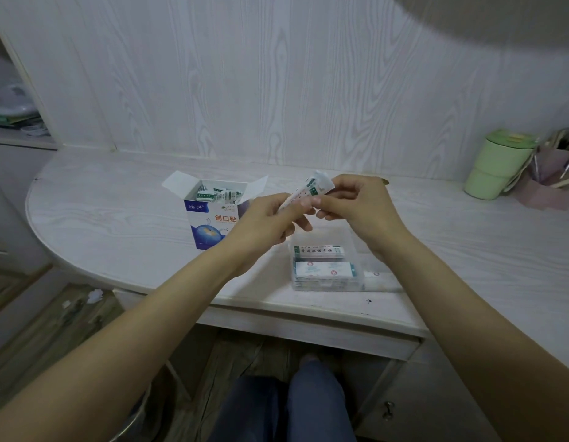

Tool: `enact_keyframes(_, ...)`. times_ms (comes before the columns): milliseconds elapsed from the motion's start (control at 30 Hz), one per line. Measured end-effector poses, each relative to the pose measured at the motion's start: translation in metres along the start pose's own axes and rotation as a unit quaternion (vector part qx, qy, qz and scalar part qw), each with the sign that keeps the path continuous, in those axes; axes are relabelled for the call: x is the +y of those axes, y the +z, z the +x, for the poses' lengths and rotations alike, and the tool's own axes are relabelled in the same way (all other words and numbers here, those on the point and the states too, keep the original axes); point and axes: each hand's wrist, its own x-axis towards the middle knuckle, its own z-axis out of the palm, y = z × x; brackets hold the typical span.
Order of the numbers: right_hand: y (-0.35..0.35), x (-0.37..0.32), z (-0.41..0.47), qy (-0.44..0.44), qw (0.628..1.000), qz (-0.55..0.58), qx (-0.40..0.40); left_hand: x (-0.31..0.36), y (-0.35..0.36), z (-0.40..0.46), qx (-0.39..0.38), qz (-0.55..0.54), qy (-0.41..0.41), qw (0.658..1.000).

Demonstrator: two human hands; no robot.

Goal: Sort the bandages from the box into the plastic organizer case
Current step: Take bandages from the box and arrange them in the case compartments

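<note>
An open blue-and-white bandage box [206, 224] stands on the desk, with several wrapped bandages [221, 194] showing inside. In front of it to the right lies the clear plastic organizer case [356, 250], holding stacks of bandages [323, 269] in two rows. Above the case, both hands hold a small bundle of wrapped bandages [311, 189]. My left hand [267, 224] grips its lower end. My right hand [356, 205] pinches its upper part with thumb and fingers.
A green lidded cup [496, 167] and a pink holder with pens [551, 183] stand at the desk's far right. The white wood-grain desk [117, 212] has a rounded left edge. A shelf with clutter [15, 116] is at far left. My knees are below the desk.
</note>
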Motion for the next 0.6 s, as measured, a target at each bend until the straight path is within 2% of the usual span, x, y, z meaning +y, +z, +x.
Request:
enact_keyframes(267,0.0044,0.0026,-0.0052,0.028,0.999,0.033,-0.001,0.0026,-0.0032,-0.0002,0.041,-0.106,-0.028,0.993)
enact_keyframes(600,0.0048,0.0051,-0.0065,0.023,1.000,0.012,0.014,0.0022,-0.0019,-0.0005,0.055,-0.123,-0.053,0.989)
